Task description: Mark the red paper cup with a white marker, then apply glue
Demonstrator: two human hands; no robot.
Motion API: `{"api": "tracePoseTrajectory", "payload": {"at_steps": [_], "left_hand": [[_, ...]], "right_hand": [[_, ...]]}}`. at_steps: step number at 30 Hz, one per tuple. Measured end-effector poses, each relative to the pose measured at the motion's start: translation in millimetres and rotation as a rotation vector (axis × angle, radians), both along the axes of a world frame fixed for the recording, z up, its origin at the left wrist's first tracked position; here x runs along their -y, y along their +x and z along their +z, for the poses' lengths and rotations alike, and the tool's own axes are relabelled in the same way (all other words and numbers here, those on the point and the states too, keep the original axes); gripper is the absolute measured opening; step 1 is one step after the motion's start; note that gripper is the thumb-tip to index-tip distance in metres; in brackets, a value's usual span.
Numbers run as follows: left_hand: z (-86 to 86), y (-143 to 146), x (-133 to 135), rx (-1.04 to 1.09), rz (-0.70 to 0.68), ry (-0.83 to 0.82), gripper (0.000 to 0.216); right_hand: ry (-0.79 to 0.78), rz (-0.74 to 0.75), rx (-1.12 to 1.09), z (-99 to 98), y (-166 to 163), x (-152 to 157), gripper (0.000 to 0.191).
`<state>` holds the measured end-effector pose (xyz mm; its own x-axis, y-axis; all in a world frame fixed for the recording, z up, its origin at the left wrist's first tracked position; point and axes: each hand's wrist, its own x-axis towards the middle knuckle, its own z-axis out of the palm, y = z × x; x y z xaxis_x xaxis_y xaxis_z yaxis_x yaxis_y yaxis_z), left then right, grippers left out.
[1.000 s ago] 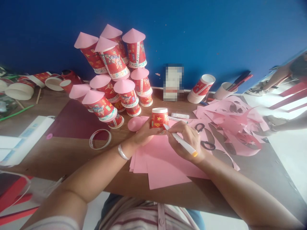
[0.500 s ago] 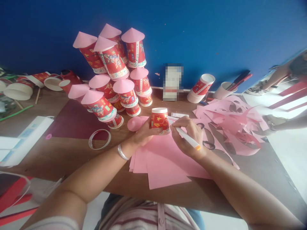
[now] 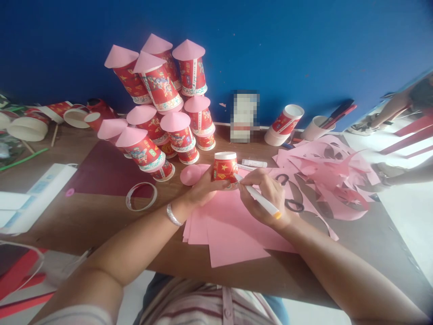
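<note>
In my left hand (image 3: 205, 186) is a red paper cup (image 3: 224, 166) with a yellow star, turned bottom up, my thumb across its lower front. My right hand (image 3: 264, 196) is closed round a white marker (image 3: 260, 198) with an orange end. The marker's tip is at the cup's right side; whether it touches the surface I cannot tell. Sheets of pink paper (image 3: 233, 234) lie beneath both hands. A small pink paper cone (image 3: 191, 175) is beside my left fingers. Scissors (image 3: 293, 205) with dark handles rest right of my right hand.
Several stacked red cups with pink cone tops (image 3: 157, 88) stand at the back left. A tape ring (image 3: 141, 197) lies left of my left hand. Pink paper scraps (image 3: 334, 176) cover the right side, near a pen cup (image 3: 317, 128). Another person's arm (image 3: 394, 108) shows at far right.
The marker tip has shifted slightly left, closer to the cup, and my right hand has moved a little with it. The cup and my left hand stay nearly still.
</note>
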<state>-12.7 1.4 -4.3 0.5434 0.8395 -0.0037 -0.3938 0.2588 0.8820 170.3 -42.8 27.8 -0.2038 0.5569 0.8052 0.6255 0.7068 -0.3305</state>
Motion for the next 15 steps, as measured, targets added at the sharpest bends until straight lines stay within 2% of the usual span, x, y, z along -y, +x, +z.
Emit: {"api": "tracePoseTrajectory", "payload": {"at_steps": [5,11,15], "left_hand": [[-3.4,-1.9,-0.7,0.001,-0.025,0.020,0.022],[0.0,-0.7,0.4,-0.058,0.008,0.009,0.026],[-2.2,-0.4,-0.8,-0.098,0.003,0.059,0.027]], "right_hand": [[0.021,-0.004,-0.009,-2.1,-1.5,0.8,0.017],[0.031,0.001,-0.003,0.1,2.0,0.2,0.017],[0.043,-0.002,0.000,1.3,3.4,-1.8,0.018]]}}
